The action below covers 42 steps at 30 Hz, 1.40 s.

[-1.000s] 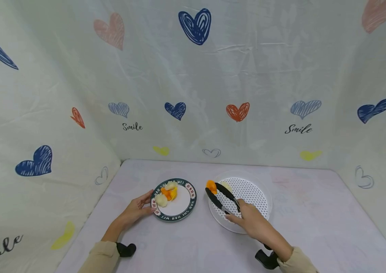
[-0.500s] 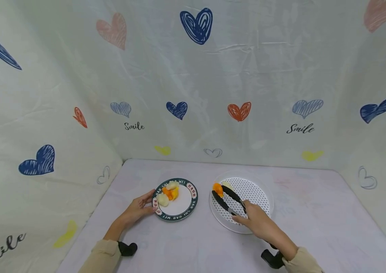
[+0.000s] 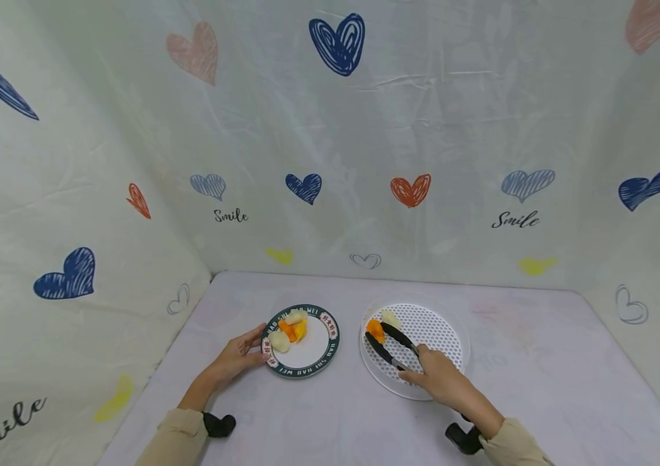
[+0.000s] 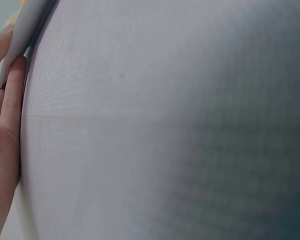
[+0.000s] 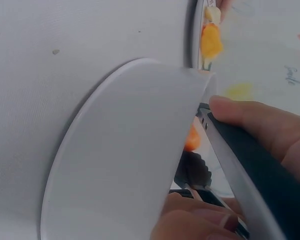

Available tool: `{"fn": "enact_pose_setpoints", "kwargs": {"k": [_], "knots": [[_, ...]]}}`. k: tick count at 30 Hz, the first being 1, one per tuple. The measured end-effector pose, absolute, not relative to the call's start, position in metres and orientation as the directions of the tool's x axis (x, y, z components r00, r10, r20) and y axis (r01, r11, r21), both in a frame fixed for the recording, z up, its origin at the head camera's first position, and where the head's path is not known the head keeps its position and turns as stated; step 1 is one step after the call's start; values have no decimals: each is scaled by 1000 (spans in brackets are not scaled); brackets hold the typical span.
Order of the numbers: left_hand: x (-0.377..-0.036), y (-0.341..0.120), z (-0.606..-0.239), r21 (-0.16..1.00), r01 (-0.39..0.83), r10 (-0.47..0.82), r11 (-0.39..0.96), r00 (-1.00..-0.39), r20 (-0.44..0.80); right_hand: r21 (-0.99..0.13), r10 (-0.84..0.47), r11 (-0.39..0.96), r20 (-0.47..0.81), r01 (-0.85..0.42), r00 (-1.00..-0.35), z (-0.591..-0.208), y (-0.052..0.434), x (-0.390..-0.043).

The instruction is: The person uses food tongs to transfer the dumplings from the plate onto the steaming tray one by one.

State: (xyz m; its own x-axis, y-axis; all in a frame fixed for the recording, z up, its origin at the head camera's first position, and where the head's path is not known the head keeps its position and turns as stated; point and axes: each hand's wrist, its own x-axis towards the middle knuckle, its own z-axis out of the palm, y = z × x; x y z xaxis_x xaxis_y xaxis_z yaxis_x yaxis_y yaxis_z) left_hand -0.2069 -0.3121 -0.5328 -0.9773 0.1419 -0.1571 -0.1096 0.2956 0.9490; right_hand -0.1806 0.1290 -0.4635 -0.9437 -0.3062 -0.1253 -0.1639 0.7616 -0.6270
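My left hand (image 3: 242, 355) rests with its fingers (image 4: 10, 100) against the left rim of a green-rimmed plate (image 3: 306, 372). On that plate lie orange and pale food pieces (image 3: 289, 330). My right hand (image 3: 440, 378) grips black tongs (image 3: 394, 343), whose tips pinch an orange piece (image 3: 374, 329) low over the left part of a white perforated tray (image 3: 440, 336). A pale piece (image 3: 390, 318) lies on the tray just behind the tongs' tips. In the right wrist view my right hand (image 5: 260, 122) wraps the tongs' handle (image 5: 250, 165) beside the tray's rim (image 5: 130, 150); the orange piece (image 5: 192, 137) shows behind that rim.
The plate and the tray stand side by side on a pale cloth-covered table (image 3: 318, 421). Cloth walls printed with hearts (image 3: 335, 42) close in the back, left and right. Black wrist mounts (image 3: 219, 424) sit by both sleeves.
The tongs with the orange piece have come down and slightly to the right, over the tray's left part. The left hand has stayed at the plate's rim.
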Motion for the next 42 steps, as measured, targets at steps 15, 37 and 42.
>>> {"fn": "enact_pose_setpoints", "kwargs": {"k": [15,37,42], "knots": [[-205,-310,-531,941,-117,118,317,-980,-162,-579,-288,803,-167,-142,-943,-463,125,-185],[-206,-312,-533,949,-113,128,295,-979,-156,-626,-287,757,-61,-187,-956,-448,129,-179],[-204,-311,-531,946,-115,128,303,-979,-160,-691,-303,694,-23,-203,-953,-442,118,-176]]}}
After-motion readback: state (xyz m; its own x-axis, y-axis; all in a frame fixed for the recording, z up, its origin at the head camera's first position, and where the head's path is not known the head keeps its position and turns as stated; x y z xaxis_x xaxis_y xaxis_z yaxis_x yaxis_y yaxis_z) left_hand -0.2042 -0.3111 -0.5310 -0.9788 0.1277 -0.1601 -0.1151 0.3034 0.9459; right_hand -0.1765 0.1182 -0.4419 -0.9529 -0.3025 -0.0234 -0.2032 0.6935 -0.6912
